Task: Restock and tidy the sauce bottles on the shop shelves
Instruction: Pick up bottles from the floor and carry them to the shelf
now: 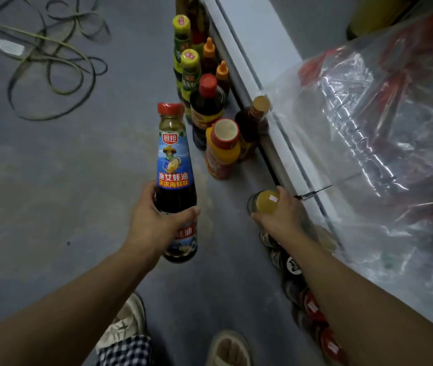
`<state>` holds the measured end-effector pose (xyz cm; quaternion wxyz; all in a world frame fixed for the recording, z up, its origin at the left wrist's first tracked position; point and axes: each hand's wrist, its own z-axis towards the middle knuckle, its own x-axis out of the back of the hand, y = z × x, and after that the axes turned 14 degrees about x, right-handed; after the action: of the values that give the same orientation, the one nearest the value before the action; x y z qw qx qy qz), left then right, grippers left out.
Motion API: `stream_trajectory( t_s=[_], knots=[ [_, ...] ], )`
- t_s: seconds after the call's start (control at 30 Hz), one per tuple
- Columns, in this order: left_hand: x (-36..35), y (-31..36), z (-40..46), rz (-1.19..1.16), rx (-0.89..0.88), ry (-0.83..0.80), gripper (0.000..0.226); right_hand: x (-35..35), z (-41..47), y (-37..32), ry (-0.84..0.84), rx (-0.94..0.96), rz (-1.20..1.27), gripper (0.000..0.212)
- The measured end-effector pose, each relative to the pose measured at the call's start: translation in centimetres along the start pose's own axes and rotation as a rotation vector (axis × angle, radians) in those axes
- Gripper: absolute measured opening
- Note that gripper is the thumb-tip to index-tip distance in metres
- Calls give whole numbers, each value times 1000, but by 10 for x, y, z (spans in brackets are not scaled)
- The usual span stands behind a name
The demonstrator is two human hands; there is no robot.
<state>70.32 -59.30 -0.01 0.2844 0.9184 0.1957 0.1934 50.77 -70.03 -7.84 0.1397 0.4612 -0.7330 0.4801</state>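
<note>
My left hand (157, 220) grips a dark oyster sauce bottle (173, 159) with a red cap and blue label, held above the grey floor. My right hand (281, 210) grips the yellow lid of a jar (264, 202) standing on the floor beside the white shelf base (276, 143). Ahead, several sauce bottles stand in a row along that base: a yellow-and-red bottle (222, 149), a dark bottle with a red cap (207, 107), a brown bottle with a gold cap (253, 120), green-capped bottles (190, 67) and orange-nozzled ones (222, 75).
More jars with red and dark lids (313, 307) line the floor under my right forearm. Clear plastic bags of red goods (368, 114) lie on the low shelf at the right. Loose green strapping (46, 56) curls on the floor at the upper left. My sandalled feet (228, 350) are below.
</note>
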Motion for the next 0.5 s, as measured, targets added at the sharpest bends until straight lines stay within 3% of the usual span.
stream_trajectory(
  t_s=[0.27, 0.5],
  knots=[
    [-9, -37, 62, 20, -29, -16, 60, -44, 47, 44, 45, -35, -149, 103],
    [-8, -42, 82, 5, -28, -27, 59, -53, 58, 47, 170, -16, -254, 85]
  ],
)
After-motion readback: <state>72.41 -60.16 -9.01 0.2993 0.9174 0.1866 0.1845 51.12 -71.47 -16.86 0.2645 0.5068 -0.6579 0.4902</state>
